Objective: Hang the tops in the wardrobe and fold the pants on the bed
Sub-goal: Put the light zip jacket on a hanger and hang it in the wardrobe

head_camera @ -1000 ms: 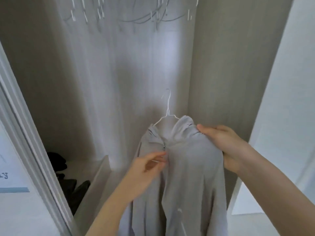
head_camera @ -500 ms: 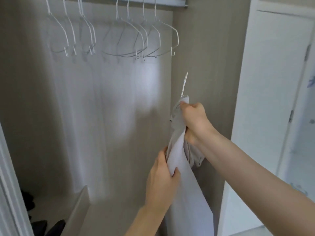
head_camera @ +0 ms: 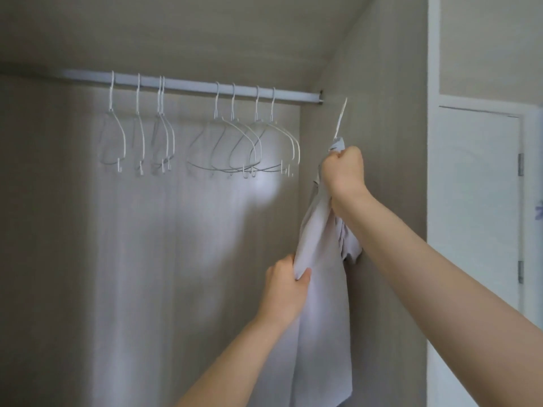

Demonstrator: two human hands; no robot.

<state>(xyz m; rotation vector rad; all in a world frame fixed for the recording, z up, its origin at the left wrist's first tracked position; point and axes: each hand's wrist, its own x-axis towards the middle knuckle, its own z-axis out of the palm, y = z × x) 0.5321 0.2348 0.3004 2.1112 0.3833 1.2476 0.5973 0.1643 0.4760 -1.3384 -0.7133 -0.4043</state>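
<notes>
Beige wood-grain panels form the back and side walls of the open wardrobe (head_camera: 205, 259), and a pale rail (head_camera: 188, 87) is fixed across its upper part, ending at a bracket on the right-hand wall. Eight empty white wire hangers (head_camera: 244, 142) are hung from the rail in two loose groups, four towards the left and four towards the right. A light grey top (head_camera: 320, 304) is held up near the right-hand wall, below the level of the rail and just beyond its right end. The garment is seen nearly edge-on and hangs down towards the bottom of the view. The right hand (head_camera: 342, 171) is clenched around the bunched collar area of the top, and the hook of a white hanger (head_camera: 340, 118) is seen sticking up, tilted, above the fist; the hook is not on the rail. The left hand (head_camera: 286, 292) is lower down, and a fold of the fabric at the garment's left edge is gripped between its thumb and curled fingers. A white door (head_camera: 482, 201) with two hinges along its right edge is seen beyond the wardrobe's right side.
</notes>
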